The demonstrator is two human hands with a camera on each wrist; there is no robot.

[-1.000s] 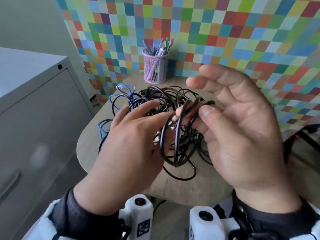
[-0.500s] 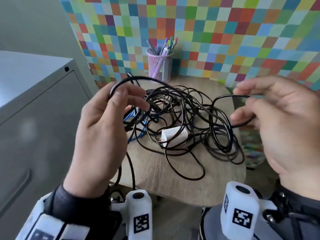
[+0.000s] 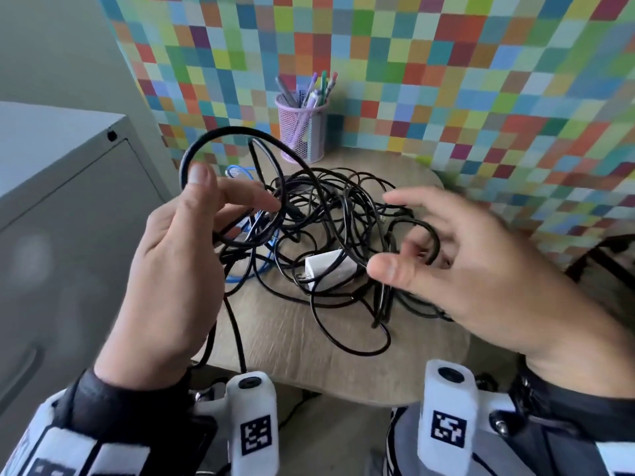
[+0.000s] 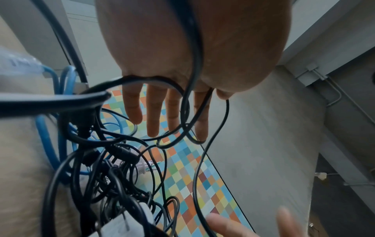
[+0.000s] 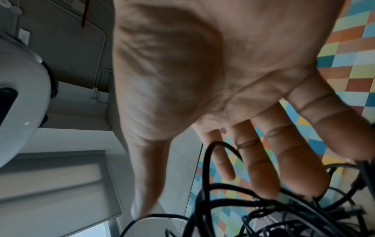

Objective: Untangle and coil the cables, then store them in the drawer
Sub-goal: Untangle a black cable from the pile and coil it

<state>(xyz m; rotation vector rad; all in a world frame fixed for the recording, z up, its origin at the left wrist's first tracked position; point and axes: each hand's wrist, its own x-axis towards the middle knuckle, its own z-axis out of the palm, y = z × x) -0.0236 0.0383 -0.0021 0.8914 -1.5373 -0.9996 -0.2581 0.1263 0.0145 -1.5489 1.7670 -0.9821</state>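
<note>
A: Left hand [image 3: 171, 269], frame left, pinched a black cable [image 3: 220, 135] loop, thumb on it.
B: Right hand [image 3: 457, 269] hung spread, gripping nothing, over the cable tangle [image 3: 330, 235] on the desk [image 3: 292, 345].

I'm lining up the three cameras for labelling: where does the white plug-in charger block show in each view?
Head: the white plug-in charger block lies mid-table inside the tangle of black cables, between the two hands.
Left wrist: the block sits at the bottom edge, left of centre, under black cables.
Right wrist: I cannot make it out.
Shared landmark: the multicoloured checkered wall.
</note>
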